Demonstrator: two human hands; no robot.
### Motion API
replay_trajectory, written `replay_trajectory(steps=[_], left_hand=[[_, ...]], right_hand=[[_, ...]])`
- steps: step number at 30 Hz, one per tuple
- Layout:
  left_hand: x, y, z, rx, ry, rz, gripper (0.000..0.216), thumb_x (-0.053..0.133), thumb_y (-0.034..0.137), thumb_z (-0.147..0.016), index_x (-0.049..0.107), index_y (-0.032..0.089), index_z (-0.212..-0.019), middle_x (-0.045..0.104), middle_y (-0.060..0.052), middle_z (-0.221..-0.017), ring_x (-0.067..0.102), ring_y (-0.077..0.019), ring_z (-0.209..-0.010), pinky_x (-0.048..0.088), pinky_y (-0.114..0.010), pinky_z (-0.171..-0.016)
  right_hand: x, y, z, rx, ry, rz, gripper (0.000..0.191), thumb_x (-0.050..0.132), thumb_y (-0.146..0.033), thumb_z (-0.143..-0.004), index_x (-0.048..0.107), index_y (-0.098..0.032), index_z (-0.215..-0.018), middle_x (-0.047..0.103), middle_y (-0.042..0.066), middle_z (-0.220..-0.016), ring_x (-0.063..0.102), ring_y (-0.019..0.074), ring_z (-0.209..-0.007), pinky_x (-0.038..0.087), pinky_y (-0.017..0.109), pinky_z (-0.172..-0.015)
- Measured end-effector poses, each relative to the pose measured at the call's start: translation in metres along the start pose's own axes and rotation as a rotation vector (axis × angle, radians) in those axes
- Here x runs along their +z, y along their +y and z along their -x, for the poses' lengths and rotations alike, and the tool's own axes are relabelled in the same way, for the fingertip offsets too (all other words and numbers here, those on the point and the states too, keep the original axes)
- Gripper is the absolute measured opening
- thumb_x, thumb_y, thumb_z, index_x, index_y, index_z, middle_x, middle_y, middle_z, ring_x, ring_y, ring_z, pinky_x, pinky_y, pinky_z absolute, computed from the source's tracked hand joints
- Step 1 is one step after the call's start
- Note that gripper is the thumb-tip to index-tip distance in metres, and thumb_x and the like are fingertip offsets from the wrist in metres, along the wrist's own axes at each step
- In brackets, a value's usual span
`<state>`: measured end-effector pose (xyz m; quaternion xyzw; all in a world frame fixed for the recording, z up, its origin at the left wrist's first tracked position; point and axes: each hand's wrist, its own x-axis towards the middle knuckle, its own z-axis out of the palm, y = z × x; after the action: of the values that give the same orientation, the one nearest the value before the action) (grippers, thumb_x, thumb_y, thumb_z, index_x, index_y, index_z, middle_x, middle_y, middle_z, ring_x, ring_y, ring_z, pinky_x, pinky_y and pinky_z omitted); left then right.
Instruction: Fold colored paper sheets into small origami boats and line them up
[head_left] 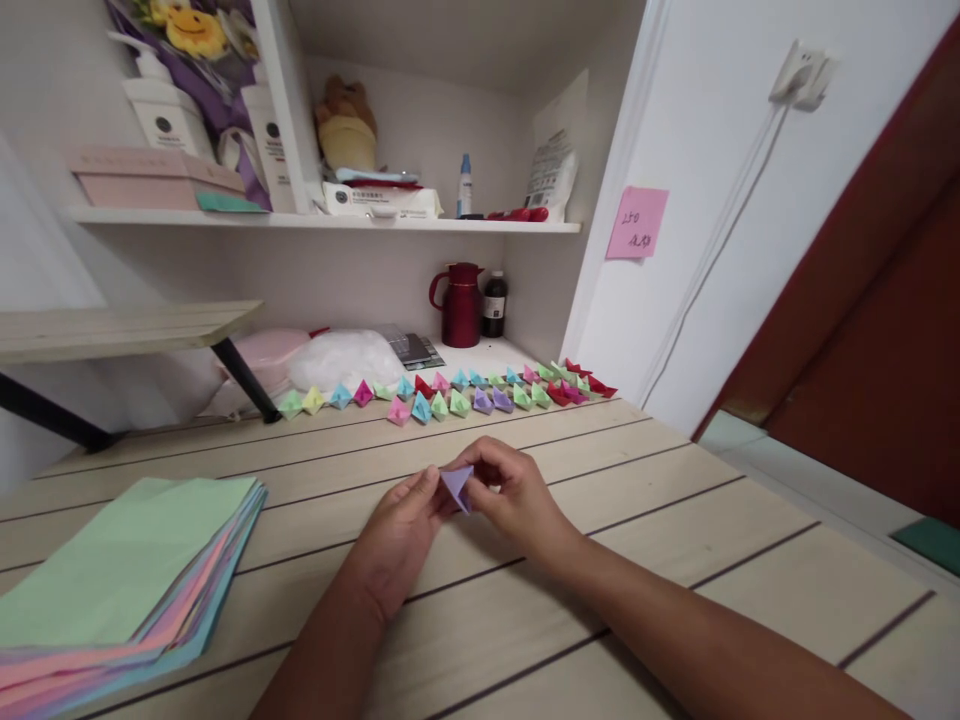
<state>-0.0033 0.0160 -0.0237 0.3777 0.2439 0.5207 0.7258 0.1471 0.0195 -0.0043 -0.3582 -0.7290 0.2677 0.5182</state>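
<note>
Worktop (645, 500) is slatted, hands working over the bare middle. Paper stack (142, 560) at left, green sheet on top, edges fanned; apart from the left forearm, but a wide elbow swing could probably skew it. Paper boats (421, 407) lined up along the far edge, beyond the hands; a long forward reach could knock the line.

Right hand (514, 490): fingers pinched narrow on the paper's right side. Left hand (401, 535): thumb and fingers close together at its left edge, exact grip partly hidden.

Folded paper (457, 485), purple, smallest item. Main risk, my read: uneven pull between hands tears a crease or pops the fold open; too hard a pinch crumples it. It sits between both sets of fingertips, raised, point downward.
</note>
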Motion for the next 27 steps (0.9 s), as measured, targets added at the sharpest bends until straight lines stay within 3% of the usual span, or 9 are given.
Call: replay_trajectory(steps=[7, 13, 19, 23, 27], left_hand=[[0.004, -0.008, -0.001, -0.055, 0.08, 0.064, 0.03, 0.066, 0.041, -0.083, 0.071, 0.013, -0.092, 0.074, -0.012, -0.099, 0.067, -0.0222, -0.093, 0.045, -0.038, -0.095], [0.008, -0.011, 0.001, 0.013, 0.118, 0.014, 0.029, 0.076, 0.03, -0.075, 0.072, 0.013, -0.098, 0.074, -0.011, -0.1, 0.066, -0.0208, -0.099, 0.044, -0.033, -0.097], [0.01, -0.011, 0.001, 0.0, 0.226, -0.024, 0.033, 0.079, 0.028, -0.07, 0.073, 0.011, -0.097, 0.075, -0.012, -0.097, 0.066, -0.0206, -0.096, 0.045, -0.034, -0.096], [0.009, -0.008, 0.0, 0.016, 0.224, -0.034, 0.033, 0.08, 0.026, -0.067, 0.073, 0.01, -0.095, 0.075, -0.012, -0.095, 0.067, -0.0219, -0.096, 0.045, -0.035, -0.097], [0.008, -0.006, -0.001, 0.045, 0.28, -0.024, 0.03, 0.082, 0.021, -0.064, 0.074, 0.011, -0.091, 0.076, -0.01, -0.088, 0.069, -0.021, -0.089, 0.047, -0.035, -0.095]], right_hand=[[-0.002, 0.014, -0.002, -0.134, 0.031, 0.145, 0.027, 0.051, -0.003, -0.075, 0.071, -0.021, -0.08, 0.055, 0.004, -0.081, 0.057, 0.0161, -0.077, 0.045, 0.026, -0.064], [-0.003, 0.016, -0.002, -0.148, -0.009, 0.166, 0.027, 0.048, -0.001, -0.074, 0.067, -0.02, -0.079, 0.056, 0.004, -0.084, 0.057, 0.0161, -0.079, 0.045, 0.026, -0.064], [-0.003, 0.011, -0.003, -0.054, 0.023, 0.185, 0.018, 0.053, -0.004, -0.074, 0.056, -0.02, -0.082, 0.055, -0.001, -0.077, 0.05, 0.0124, -0.063, 0.041, 0.024, -0.059], [-0.001, 0.014, -0.002, 0.0, 0.043, 0.131, 0.027, 0.055, -0.007, -0.075, 0.055, -0.02, -0.098, 0.06, 0.001, -0.09, 0.051, 0.0113, -0.064, 0.043, 0.024, -0.059], [0.002, 0.019, -0.002, 0.152, 0.015, 0.019, 0.031, 0.056, -0.013, -0.075, 0.058, -0.021, -0.105, 0.061, 0.002, -0.095, 0.052, 0.0102, -0.063, 0.045, 0.023, -0.059]])
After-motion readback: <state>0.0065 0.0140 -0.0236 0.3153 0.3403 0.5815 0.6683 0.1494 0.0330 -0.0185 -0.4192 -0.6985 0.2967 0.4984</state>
